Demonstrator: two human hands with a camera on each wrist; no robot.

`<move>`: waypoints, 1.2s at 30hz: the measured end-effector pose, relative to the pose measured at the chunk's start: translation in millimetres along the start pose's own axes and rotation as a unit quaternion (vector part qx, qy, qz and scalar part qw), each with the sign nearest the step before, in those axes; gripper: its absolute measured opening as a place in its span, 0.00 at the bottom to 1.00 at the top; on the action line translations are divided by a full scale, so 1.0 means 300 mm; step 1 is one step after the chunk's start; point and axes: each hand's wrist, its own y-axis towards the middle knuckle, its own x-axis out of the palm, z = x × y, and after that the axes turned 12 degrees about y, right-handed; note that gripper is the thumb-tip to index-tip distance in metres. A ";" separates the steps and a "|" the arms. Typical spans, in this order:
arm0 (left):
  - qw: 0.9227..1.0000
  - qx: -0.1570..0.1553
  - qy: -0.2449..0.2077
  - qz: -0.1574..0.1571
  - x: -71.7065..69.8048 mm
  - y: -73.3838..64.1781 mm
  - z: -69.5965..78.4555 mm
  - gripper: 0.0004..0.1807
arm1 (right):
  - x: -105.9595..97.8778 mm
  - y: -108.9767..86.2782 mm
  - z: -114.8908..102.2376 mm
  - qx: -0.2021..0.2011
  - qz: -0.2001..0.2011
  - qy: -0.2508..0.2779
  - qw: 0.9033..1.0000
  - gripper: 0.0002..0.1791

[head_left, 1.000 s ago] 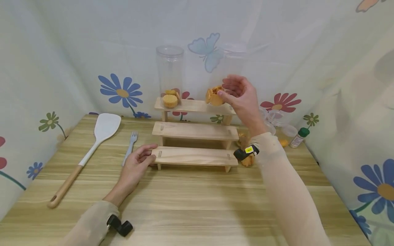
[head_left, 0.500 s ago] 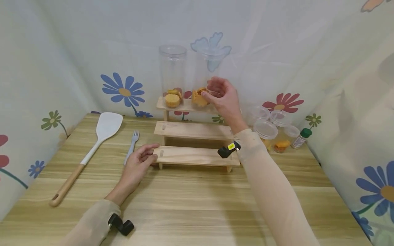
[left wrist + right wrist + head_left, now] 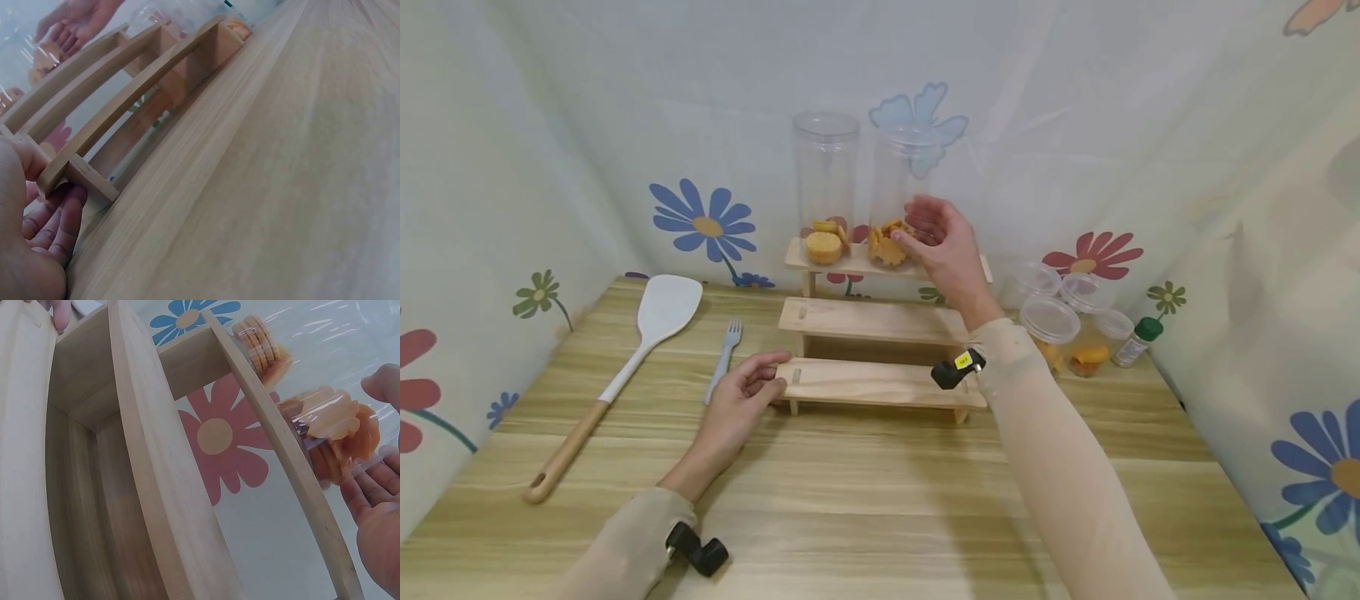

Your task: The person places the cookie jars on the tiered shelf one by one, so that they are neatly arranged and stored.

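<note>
In the head view, a three-step wooden shelf [image 3: 880, 382] stands on the table. My left hand [image 3: 737, 408] grips the left end of its lowest board; in the left wrist view, fingers [image 3: 65, 219] curl beneath that end. On the top step, a tall clear jar [image 3: 898, 183] holds orange flower-shaped biscuits, upright. My right hand [image 3: 946, 254] holds this jar low on its right side, thumb in front and fingers behind. Just left of it stands a similar jar [image 3: 826, 187] with round ridged biscuits [image 3: 257, 344], seen in the right wrist view.
Several small clear lidded jars [image 3: 1051, 321] and a green-capped shaker bottle [image 3: 1137, 342] stand to the right of the shelf. To the left lie a white turner [image 3: 625, 367] with a wooden handle and a pale blue fork [image 3: 724, 358]. A flowered curtain [image 3: 1045, 108] hangs behind.
My right hand has shifted left with the jar of flower-shaped biscuits, bringing it beside the other jar on the top step. Over the last half second it barely moves. The left hand stays put.
</note>
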 end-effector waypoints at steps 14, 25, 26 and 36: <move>1.000 -0.002 -0.003 -0.002 0.005 0.009 0.001 0.21 | -0.013 -0.025 -0.035 -0.001 0.003 -0.037 0.999 0.44; 1.000 -0.013 0.014 0.005 -0.007 0.000 0.002 0.21 | -0.037 -0.070 -0.106 -0.038 0.011 -0.041 0.998 0.48; 1.000 -0.013 0.015 0.005 -0.007 0.001 0.001 0.21 | -0.043 -0.077 -0.113 -0.041 0.012 -0.047 0.998 0.48; 1.000 -0.011 0.000 -0.002 -0.002 0.004 0.003 0.21 | -0.171 -0.185 -0.199 -0.092 0.041 -0.047 0.994 0.44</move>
